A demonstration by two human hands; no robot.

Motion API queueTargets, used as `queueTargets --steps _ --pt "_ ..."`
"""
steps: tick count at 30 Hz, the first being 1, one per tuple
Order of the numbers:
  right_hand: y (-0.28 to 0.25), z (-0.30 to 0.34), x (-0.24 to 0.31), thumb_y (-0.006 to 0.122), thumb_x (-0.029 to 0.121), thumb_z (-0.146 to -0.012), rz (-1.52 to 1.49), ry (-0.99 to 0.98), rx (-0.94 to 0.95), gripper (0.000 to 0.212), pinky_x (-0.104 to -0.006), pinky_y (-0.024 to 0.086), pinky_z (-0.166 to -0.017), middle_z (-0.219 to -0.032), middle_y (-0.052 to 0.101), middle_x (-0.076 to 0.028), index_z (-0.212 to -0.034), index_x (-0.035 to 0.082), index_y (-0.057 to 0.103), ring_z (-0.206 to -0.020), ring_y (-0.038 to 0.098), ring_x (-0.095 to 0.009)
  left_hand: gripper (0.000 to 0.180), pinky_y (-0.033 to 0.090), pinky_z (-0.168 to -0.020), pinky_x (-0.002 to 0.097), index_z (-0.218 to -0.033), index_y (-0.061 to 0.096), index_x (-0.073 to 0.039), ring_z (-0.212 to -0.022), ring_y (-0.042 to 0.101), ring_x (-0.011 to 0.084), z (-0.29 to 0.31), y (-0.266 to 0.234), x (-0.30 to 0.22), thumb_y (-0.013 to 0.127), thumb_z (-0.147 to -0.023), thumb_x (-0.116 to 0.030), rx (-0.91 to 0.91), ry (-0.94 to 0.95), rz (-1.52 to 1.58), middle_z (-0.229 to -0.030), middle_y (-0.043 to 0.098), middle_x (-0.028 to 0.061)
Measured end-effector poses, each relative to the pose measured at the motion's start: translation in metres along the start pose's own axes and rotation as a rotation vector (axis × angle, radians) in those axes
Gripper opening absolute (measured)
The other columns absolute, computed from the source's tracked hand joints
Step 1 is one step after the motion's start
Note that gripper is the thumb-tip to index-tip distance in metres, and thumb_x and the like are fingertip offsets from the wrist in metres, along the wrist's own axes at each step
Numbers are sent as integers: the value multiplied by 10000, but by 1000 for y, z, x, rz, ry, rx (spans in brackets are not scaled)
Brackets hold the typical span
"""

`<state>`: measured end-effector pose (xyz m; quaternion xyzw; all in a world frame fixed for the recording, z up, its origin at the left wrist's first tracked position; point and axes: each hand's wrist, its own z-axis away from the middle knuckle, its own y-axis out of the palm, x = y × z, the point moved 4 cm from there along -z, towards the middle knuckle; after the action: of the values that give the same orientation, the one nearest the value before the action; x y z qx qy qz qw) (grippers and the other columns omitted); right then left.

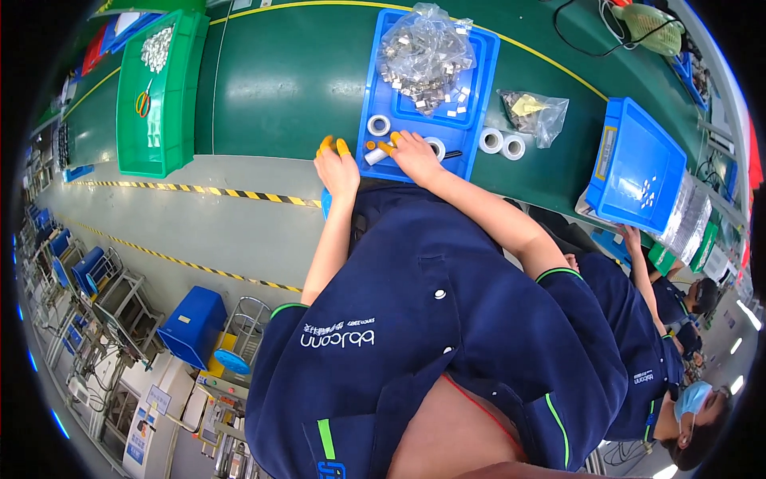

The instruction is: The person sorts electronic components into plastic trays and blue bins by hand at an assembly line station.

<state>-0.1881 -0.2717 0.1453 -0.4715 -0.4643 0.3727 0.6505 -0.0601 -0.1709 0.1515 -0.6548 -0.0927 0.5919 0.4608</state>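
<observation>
Orange finger cots cover some fingertips on both hands. At the table's front edge, just left of the blue tray (366,120), my left hand (339,171) is open with its fingers apart and nothing visible in them. My right hand (416,158) reaches over the tray's near part, fingers stretched to the left. Close to its fingertips lie a white cylinder (375,157) and a small orange piece (369,145); contact is unclear. A white tape roll (379,124) sits farther back, and another roll (435,147) is partly behind my right hand, beside a black pen-like stick (453,154).
A clear bag (427,40) of small metal and white parts fills the tray's far part. To the right are two white rolls (513,147), a bag of parts (531,113) and a blue bin (638,176). A green bin (144,148) holds scissors (143,104). A co-worker (638,319) is at right.
</observation>
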Motion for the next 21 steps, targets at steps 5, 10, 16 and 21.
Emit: queueTargets --steps 5,10,16,21 --pt "-10 5 -1 525 106 -715 -82 48 -83 150 -323 387 -783 -852 536 -56 -809 103 641 -899 496 -209 457 479 -746 348 -1121 462 50 -893 562 237 31 36 47 568 -816 -273 364 -603 513 -990 562 147" --pt "-8 11 -4 523 99 -705 -115 28 -82 165 -320 374 -818 -877 549 -41 -819 97 642 -915 497 -206 367 540 -599 322 -1090 475 24 -826 590 189 36 50 42 536 -833 -230 452 -679 599 -977 560 126" --pt "-32 17 -25 527 19 -654 -327 63 -302 210 -360 395 -854 -891 595 -64 -811 98 641 -891 543 -230 294 540 -608 351 -1091 464 1 -816 592 200 35 54 28 460 -858 -178 393 -779 587 -976 556 127" --pt "-86 107 -79 545 -4 -696 -54 692 -738 216 -365 455 -692 -850 581 -78 -876 97 608 -801 547 -269 336 518 -702 391 -1164 391 -13 -928 562 236 35 50 29 433 -876 -180 408 -750 586 -1072 507 139"
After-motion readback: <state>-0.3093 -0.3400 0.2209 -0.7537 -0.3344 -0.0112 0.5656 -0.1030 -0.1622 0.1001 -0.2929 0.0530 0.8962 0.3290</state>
